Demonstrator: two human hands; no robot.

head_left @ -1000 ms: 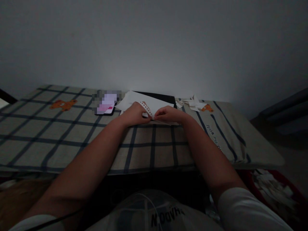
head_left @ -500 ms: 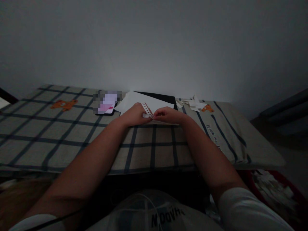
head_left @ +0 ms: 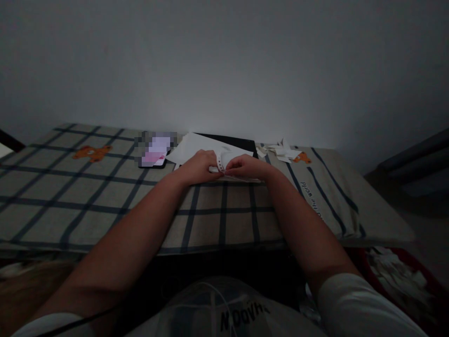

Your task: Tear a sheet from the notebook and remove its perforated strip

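A narrow white strip with a row of dark dots curves up between my two hands. My left hand is closed, its fingertips pinching the strip's lower end. Close beside it, my right hand is also closed, thumb and finger pressed together on the same end of the strip. Both hands are over white paper sheets, which lie on a flat black object. The fingertips almost meet, and part of the strip is hidden by them.
A phone with a lit screen lies left of the sheets on the checked tablecloth. Several torn white paper pieces are at the right. A red container with pale scraps stands below the table's right edge.
The dotted strip leaned left across my left hand before; now it is bent upright in a loop between the hands. Both hands have hardly moved.
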